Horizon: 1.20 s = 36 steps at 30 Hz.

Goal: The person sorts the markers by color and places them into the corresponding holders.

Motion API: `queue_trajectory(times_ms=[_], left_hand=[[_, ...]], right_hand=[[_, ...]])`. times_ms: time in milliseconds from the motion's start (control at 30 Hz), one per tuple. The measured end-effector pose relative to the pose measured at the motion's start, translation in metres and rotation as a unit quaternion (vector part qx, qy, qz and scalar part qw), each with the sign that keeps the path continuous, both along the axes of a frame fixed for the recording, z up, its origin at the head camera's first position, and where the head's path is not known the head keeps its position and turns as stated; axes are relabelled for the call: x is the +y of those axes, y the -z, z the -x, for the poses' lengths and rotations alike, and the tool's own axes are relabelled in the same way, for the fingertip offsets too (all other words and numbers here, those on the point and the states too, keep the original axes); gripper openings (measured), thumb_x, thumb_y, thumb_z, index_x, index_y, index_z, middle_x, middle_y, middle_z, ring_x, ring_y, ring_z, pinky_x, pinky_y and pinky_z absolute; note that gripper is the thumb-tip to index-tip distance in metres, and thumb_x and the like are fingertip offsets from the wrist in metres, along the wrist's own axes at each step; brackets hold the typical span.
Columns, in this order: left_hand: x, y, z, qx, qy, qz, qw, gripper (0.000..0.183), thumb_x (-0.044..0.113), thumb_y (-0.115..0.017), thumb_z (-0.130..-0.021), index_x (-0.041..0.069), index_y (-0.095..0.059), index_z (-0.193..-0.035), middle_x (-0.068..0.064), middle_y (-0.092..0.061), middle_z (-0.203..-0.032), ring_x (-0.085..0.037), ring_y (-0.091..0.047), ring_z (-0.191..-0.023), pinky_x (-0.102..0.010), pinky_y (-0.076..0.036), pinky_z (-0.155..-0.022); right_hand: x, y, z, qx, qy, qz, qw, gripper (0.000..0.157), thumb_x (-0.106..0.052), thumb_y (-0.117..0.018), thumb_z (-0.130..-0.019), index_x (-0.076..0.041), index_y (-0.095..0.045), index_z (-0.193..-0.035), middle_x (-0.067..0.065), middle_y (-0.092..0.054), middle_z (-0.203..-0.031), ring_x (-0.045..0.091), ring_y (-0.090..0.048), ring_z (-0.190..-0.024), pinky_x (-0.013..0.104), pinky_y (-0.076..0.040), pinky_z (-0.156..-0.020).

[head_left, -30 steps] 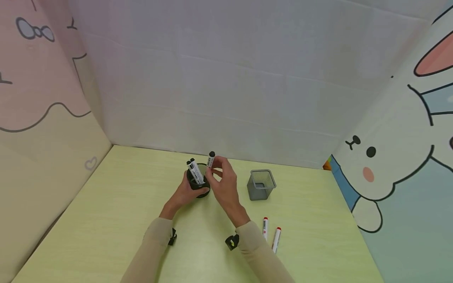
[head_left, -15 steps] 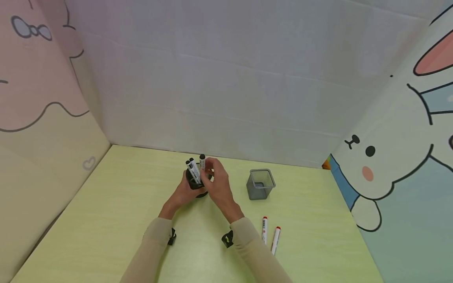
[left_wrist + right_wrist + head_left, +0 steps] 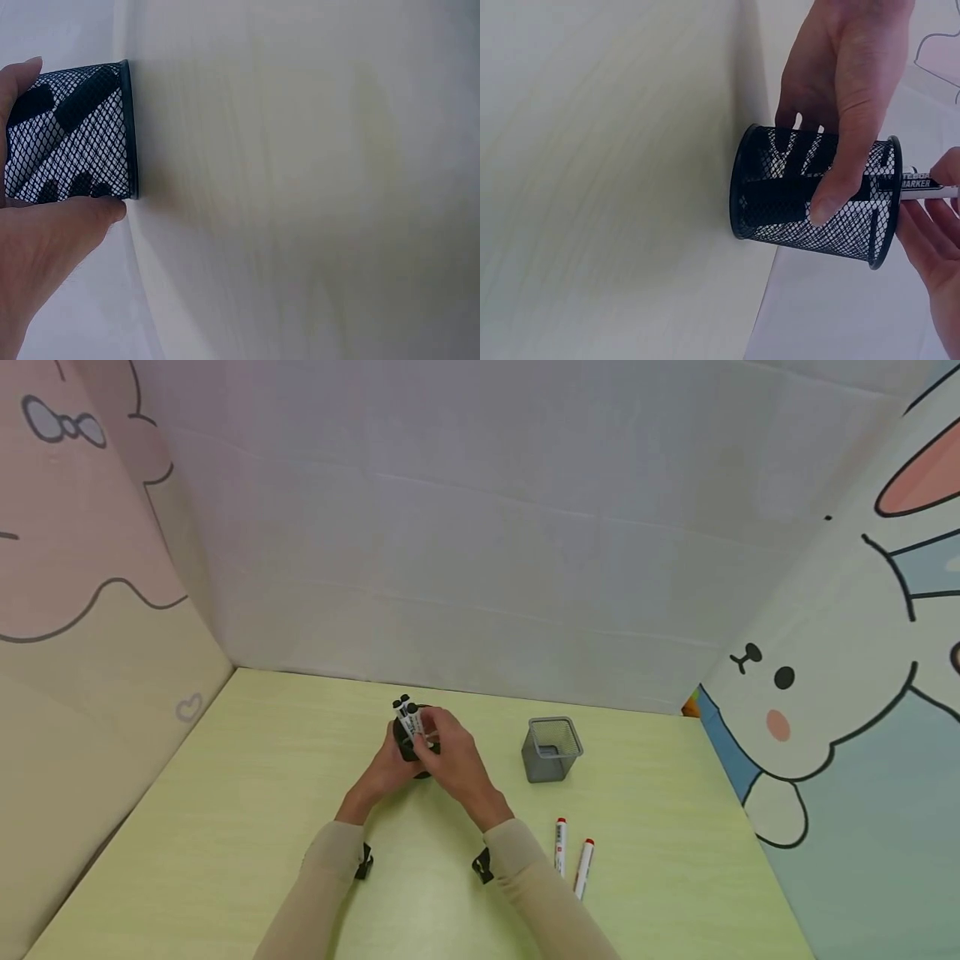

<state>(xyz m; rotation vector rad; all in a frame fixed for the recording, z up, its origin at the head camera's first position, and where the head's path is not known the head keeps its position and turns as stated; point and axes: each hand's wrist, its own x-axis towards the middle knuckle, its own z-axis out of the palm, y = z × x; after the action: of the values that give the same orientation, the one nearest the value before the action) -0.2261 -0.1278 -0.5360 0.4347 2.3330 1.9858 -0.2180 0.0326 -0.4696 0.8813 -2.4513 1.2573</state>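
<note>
Right hand: fingers pinch one black-capped marker, cap up, long axis steep, top leaning left, lower part inside the black mesh cup. Left hand: fingers wrapped round that cup, mouth up. Just left of the right fingertips we count two more black-capped markers, caps up, same lean. Right of the right fingers, one grey basket. Nearer us than those fingers, two red-capped markers lie on the table, caps pointing away.

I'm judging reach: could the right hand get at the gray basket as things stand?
Probably yes: nothing visible stands between the right hand and the gray basket, though that hand pinches a marker.
</note>
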Motion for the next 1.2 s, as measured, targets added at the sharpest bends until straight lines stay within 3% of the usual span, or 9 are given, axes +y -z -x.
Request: queue_trajectory(times_ms=[133,300,567,800,1200], left_hand=[[-0.0002,-0.0004,-0.0002,0.011,0.004,0.006,0.9999,0.075,-0.003,-0.067,-0.095,0.002,-0.015,-0.149,-0.027,-0.041,-0.151,-0.038,-0.05,-0.134,-0.024,-0.044,-0.1],[-0.0005,-0.0027,-0.0008,0.013,-0.004,0.024,0.9996,0.071,-0.003,-0.066,-0.095,0.001,-0.018,-0.147,-0.026,-0.043,-0.145,-0.031,-0.05,-0.119,-0.026,-0.044,-0.09],[-0.0019,-0.0035,-0.0015,0.01,0.001,0.031,0.9995,0.072,-0.003,-0.062,-0.098,-0.001,-0.012,-0.15,-0.028,-0.039,-0.146,-0.03,-0.049,-0.117,-0.026,-0.045,-0.088],[-0.001,-0.0037,-0.0007,-0.016,0.002,0.026,0.9995,0.084,-0.004,-0.062,-0.097,0.003,-0.003,-0.158,-0.028,-0.038,-0.148,-0.033,-0.047,-0.114,-0.032,-0.045,-0.086],[0.0,-0.0049,0.0003,-0.032,-0.016,0.035,0.9987,0.077,-0.001,-0.064,-0.096,-0.001,-0.011,-0.151,-0.029,-0.036,-0.148,-0.035,-0.046,-0.119,-0.034,-0.045,-0.09]], right_hand=[[-0.0003,0.0011,-0.0003,0.019,-0.003,-0.036,0.999,0.031,-0.007,-0.067,-0.099,-0.002,-0.057,-0.127,0.01,-0.064,-0.114,0.022,-0.067,-0.103,0.032,-0.057,-0.085],[-0.0016,0.0015,-0.0017,0.053,0.006,-0.082,0.995,0.031,-0.01,-0.068,-0.099,-0.003,-0.057,-0.127,0.01,-0.065,-0.114,0.02,-0.068,-0.102,0.032,-0.056,-0.084],[-0.0038,0.0,-0.0025,0.043,0.012,-0.115,0.992,0.028,-0.012,-0.067,-0.1,-0.004,-0.057,-0.126,0.009,-0.065,-0.116,0.02,-0.067,-0.097,0.033,-0.056,-0.082],[-0.0048,0.0026,-0.001,0.057,0.013,-0.131,0.99,0.014,-0.011,-0.063,-0.101,-0.005,-0.066,-0.114,0.007,-0.072,-0.106,0.02,-0.067,-0.09,0.033,-0.054,-0.08],[-0.0006,0.0032,-0.0042,0.059,0.021,-0.12,0.991,0.016,-0.01,-0.064,-0.101,-0.003,-0.067,-0.115,0.009,-0.07,-0.11,0.024,-0.063,-0.102,0.038,-0.052,-0.089]])
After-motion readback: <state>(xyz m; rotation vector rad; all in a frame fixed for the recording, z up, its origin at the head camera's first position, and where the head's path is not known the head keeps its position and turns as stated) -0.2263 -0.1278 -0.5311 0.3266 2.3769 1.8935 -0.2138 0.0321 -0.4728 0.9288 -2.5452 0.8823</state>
